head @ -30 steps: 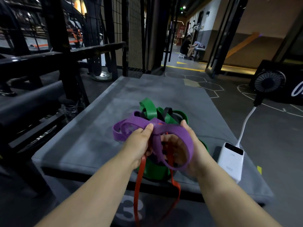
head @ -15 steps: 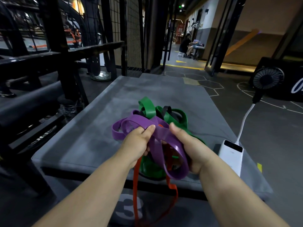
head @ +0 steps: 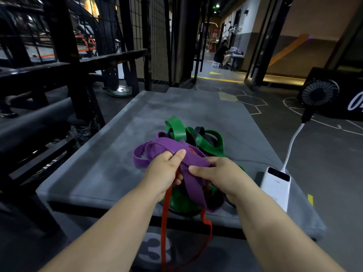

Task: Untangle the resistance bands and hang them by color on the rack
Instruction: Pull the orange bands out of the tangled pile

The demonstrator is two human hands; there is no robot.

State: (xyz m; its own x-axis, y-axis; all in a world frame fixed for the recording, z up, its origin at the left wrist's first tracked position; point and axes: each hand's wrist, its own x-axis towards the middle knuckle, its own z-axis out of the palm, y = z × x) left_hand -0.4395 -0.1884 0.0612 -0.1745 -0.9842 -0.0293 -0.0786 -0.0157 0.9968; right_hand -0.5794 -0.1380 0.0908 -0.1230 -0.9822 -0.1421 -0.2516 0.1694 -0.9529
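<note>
A tangle of resistance bands lies near the front of a grey padded platform (head: pixel 117 154). My left hand (head: pixel 165 171) grips the wide purple band (head: pixel 157 148) from the left. My right hand (head: pixel 218 173) pinches the same purple band from the right, thumb on top. A thin red band (head: pixel 164 222) hangs from the tangle down over the platform's front edge. Green bands (head: pixel 176 128) and a black band (head: pixel 198 132) are knotted together just behind my hands. A black metal rack (head: pixel 59 71) stands to the left.
A white power bank (head: pixel 277 185) lies at the platform's right edge, its white cable running up to a small black fan (head: pixel 318 94). Black wire mesh and posts stand behind. A seated person is far down the corridor. The platform's front face shows the number 3.
My right hand has turned over and shifted left, from cupping under the purple band to pinching it on top. The purple loop has dropped lower; my left hand holds its place.
</note>
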